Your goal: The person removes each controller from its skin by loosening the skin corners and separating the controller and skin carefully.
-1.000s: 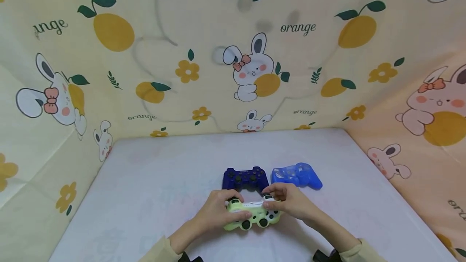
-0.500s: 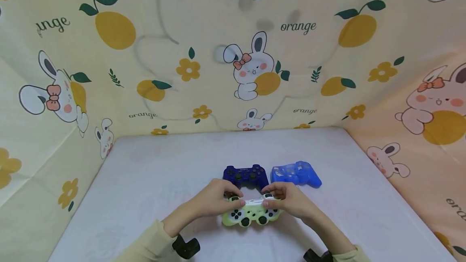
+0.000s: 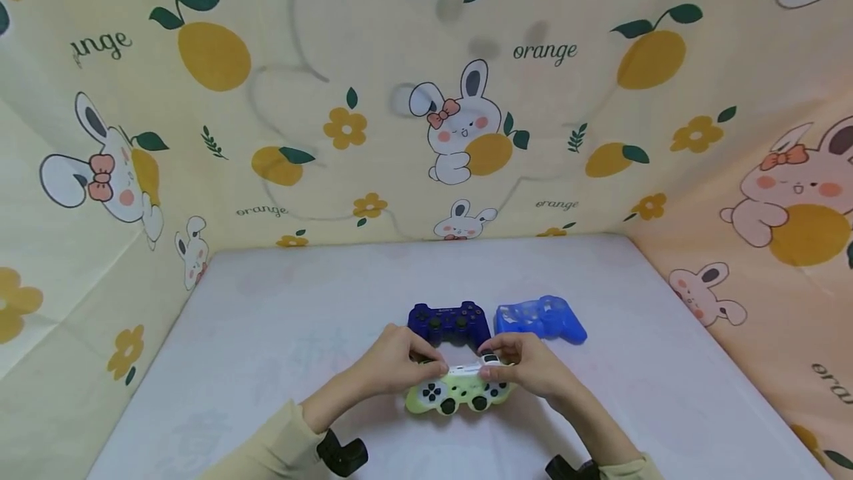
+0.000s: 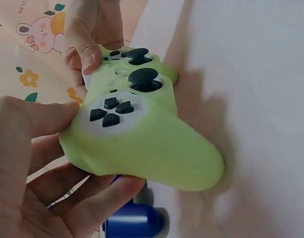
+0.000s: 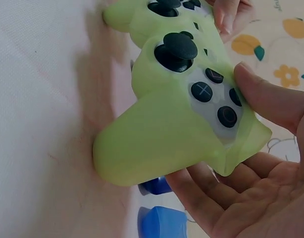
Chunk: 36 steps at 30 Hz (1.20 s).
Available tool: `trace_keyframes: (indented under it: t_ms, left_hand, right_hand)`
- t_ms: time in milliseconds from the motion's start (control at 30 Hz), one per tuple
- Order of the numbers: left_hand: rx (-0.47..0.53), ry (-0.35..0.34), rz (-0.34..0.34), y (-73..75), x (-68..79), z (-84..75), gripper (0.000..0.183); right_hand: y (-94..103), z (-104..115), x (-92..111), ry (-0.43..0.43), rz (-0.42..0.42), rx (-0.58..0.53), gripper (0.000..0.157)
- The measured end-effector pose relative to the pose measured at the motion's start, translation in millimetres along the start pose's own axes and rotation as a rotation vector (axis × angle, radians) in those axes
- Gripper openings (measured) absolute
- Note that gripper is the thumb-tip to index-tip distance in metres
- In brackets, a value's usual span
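Observation:
Both hands hold a white game controller (image 3: 460, 391) in a pale green soft cover (image 5: 147, 136), its face buttons and black thumbsticks showing. My left hand (image 3: 400, 361) grips its left end, thumb at the top edge beside the direction pad (image 4: 111, 112) and fingers underneath. At the other end, my right hand (image 3: 529, 365) has its thumb on the upper edge near the round buttons (image 5: 214, 98); its fingers reach behind. In the right wrist view a corner of the cover juts out past the buttons. The lower grips hang close over the white table.
Just behind the hands lies a dark blue controller (image 3: 449, 317) on the white table (image 3: 300, 317). To its right rests a bright blue soft cover (image 3: 543, 318). A patterned cloth (image 3: 373, 95) with rabbits and oranges walls the back and sides.
My left hand has shifted up from across the controller's face to its top edge, uncovering the direction pad. The right hand stays nearly still. Little differs over the last half second.

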State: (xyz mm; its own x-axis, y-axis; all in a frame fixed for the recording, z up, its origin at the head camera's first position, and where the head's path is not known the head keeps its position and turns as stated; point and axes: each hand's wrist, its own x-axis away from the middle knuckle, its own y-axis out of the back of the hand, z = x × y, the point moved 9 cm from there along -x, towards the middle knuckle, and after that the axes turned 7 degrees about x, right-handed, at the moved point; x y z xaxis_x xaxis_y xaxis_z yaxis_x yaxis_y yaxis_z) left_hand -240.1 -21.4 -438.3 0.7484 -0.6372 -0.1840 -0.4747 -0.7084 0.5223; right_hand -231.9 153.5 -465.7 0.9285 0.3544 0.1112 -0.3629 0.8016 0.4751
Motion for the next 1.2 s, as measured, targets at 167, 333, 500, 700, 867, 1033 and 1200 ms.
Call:
trace_keyframes:
  t_ms: [167, 333, 500, 700, 867, 1033, 1200]
  left_hand:
    - [0.041, -0.01, -0.028, 0.1, 0.4, -0.3, 0.01]
    - [0.066, 0.017, -0.087, 1.0, 0.9, -1.4, 0.008]
    - [0.041, 0.059, -0.163, 3.5, 0.8, -5.4, 0.005]
    - [0.045, 0.054, -0.268, 7.0, 8.3, -7.3, 0.005]
    - [0.105, 0.066, -0.425, 14.4, 22.0, 5.3, 0.007]
    - [0.258, 0.147, -0.528, 13.7, 35.7, 23.1, 0.01]
    - [0.303, 0.173, -0.606, 13.9, 41.5, 27.3, 0.009]
  right_hand:
    - [1.4, -0.4, -0.8, 0.005, -0.002, -0.002, 0.045]
    - [1.9, -2.2, -2.3, -0.001, -0.008, 0.016, 0.044]
    - [0.1, -2.9, -4.3, -0.005, -0.004, 0.009, 0.043]
    - [-0.6, 0.3, -3.7, 0.023, -0.001, -0.008, 0.042]
    - [2.0, -1.9, -1.6, 0.03, -0.021, -0.005, 0.043]
    - [0.7, -3.1, -0.2, 0.024, -0.018, -0.02, 0.044]
    - [-1.3, -3.2, 1.4, 0.025, -0.013, -0.049, 0.043]
